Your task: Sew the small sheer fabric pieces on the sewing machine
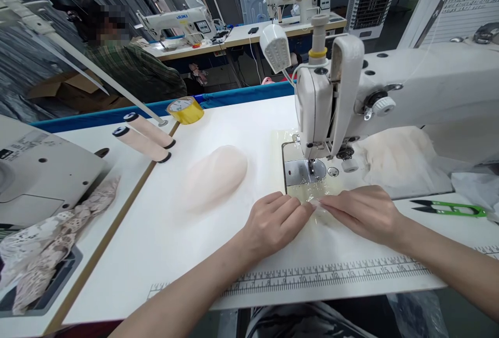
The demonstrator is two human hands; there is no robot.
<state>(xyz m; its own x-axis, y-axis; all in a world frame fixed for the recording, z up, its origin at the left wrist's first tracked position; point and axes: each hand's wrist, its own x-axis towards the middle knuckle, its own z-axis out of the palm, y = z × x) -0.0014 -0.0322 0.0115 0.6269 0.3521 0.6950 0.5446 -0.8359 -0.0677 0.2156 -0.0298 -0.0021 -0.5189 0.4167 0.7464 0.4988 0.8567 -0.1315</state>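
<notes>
My left hand (pixel 275 222) is closed, its fingertips pinching one side of a small sheer whitish piece (pixel 318 204) just in front of the sewing machine (pixel 317 104). From the other side, my right hand (pixel 360 214) pinches the same piece. Whether it is cloth or thin film I cannot make out. Beyond the fingertips are the metal needle plate (pixel 300 172) and the presser foot, with nothing visible under the foot. A pale pink molded cup (pixel 218 174) lies on the white table to the left of my hands.
Green thread snips (pixel 452 208) and pale fabric (pixel 401 158) lie to the right. Pink thread cones (pixel 142 144) and yellow tape (pixel 186 110) are at the back left. Lace (pixel 58 247) hangs by another machine. A printed ruler (pixel 323 277) runs along the front edge. A person (pixel 128 70) sits beyond.
</notes>
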